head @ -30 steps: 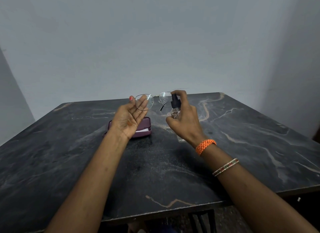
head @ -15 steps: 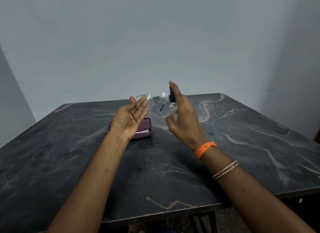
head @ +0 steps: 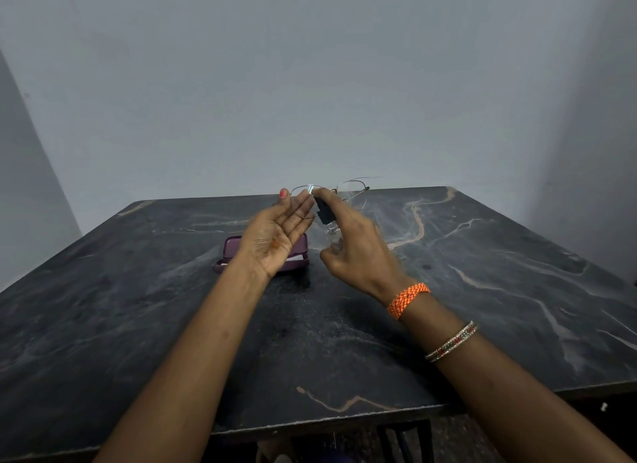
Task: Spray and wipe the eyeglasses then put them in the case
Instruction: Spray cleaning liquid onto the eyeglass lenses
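Eyeglasses (head: pixel 327 197) tilted since, spray bottle (head: pixel 325 216) now at left lens

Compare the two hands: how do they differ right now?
The left hand is palm-up, fingers pinching the eyeglasses; the right hand wraps a small spray bottle. The right wrist wears an orange band; the left wrist is bare. Both are raised above the table.

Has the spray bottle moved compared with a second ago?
Yes. The spray bottle in the right hand has shifted left, from the glasses' right lens toward the left one, nearer the purple case.
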